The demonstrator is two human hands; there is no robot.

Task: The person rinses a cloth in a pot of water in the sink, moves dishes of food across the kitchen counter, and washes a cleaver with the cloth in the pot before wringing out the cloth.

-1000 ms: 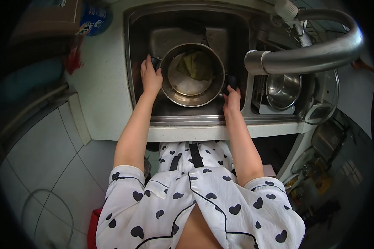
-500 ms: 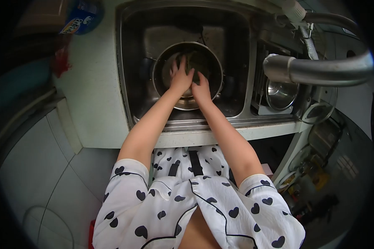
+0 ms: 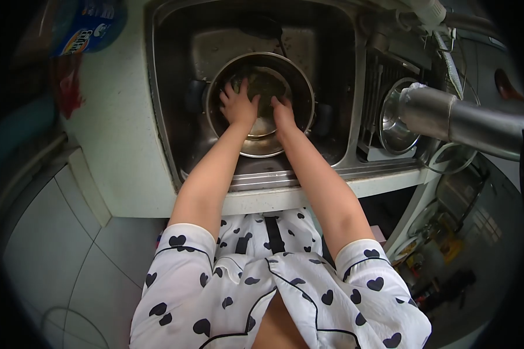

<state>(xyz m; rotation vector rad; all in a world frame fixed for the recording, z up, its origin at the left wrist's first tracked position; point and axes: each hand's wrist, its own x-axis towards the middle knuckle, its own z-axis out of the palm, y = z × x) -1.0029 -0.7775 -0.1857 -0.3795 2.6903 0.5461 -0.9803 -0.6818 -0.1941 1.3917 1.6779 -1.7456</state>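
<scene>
Both my hands are inside a round stainless-steel pot standing in the sink. My left hand is open, its fingers spread over the pot's left inner side. On the right side, my right hand points down into the pot with its thumb apart from the fingers; some fingertips are hidden. Between and beyond the hands lies dark green stuff, too dim to name exactly. Dark handles stick out at the pot's sides.
A dark long-handled utensil lies at the sink's back. To the right are a metal bowl, a rack and a thick metal pipe. A blue-labelled bottle and a red item are on the left counter.
My left hand has moved left, away from my right hand, and its fingers have spread. More of the green stuff shows between the hands. The camera view has shifted slightly.
</scene>
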